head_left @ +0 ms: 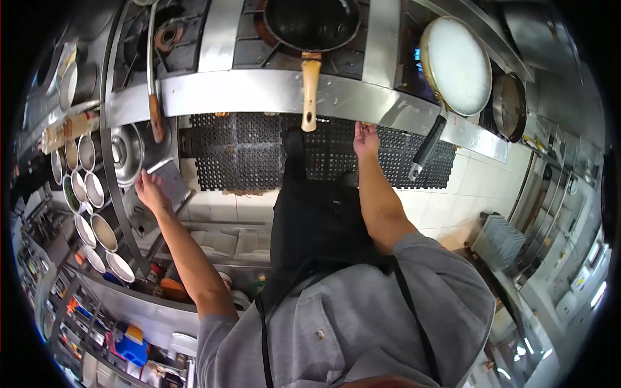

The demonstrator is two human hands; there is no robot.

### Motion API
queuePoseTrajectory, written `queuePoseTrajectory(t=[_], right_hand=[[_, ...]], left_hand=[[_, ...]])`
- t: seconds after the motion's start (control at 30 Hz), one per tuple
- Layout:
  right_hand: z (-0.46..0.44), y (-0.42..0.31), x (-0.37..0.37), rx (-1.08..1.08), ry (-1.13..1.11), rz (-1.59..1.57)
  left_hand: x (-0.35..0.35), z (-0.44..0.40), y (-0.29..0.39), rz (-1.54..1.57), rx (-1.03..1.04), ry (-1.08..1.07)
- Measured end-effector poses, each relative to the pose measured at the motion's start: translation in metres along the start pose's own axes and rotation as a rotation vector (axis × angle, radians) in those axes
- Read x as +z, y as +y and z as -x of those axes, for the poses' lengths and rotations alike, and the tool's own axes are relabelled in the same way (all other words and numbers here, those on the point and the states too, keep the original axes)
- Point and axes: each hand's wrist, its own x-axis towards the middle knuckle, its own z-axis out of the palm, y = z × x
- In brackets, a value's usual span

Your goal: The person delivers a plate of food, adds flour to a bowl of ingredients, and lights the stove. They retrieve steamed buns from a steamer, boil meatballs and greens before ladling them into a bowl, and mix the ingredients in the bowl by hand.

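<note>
Nearest to the person (349,317), the left hand (151,191) is loosely open, its fingers a little bent, just beside a round metal lid (124,158); whether it touches this lid, I cannot tell. Further forward, the right hand (366,140) has its fingers half bent at the front edge of the steel stove (259,94); the fingertips are not clear to see, so I cannot tell if they grip something there. To the left of this hand, a pale wooden handle (311,90), with a dark hole near its end, sticks out over the edge. It belongs to a round black pan (315,22), shiny inside, which sits on the stove. Its long axis runs straight away from the person, the handle pointing back toward the body.
</note>
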Motion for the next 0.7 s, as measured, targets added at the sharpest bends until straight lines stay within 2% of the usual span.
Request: queuePoseTrajectory(t=[0.13, 0.3, 0.37, 0.5, 0.57, 0.7], right_hand=[[-0.009, -0.001, -0.007, 0.034, 0.097, 0.037], [-0.024, -0.005, -0.014, 0.104, 0.024, 0.059], [-0.032, -0.018, -0.025, 0.355, 0.023, 0.032], [-0.016, -0.010, -0.007, 0.314, 0.177, 0.090], [-0.010, -0.002, -0.004, 0.114, -0.130, -0.144], [-0.005, 0.002, 0.003, 0.030, -0.012, -0.117]], left_hand=[[0.022, 0.000, 0.009, 0.084, -0.005, -0.104], [0.058, -0.011, 0.019, 0.116, -0.065, -0.191], [0.065, -0.011, 0.017, 0.106, -0.098, -0.224], [0.076, -0.010, 0.026, 0.135, -0.110, -0.249], [0.079, -0.009, 0.029, 0.147, -0.091, -0.226], [0.084, -0.009, 0.033, 0.161, -0.071, -0.248]])
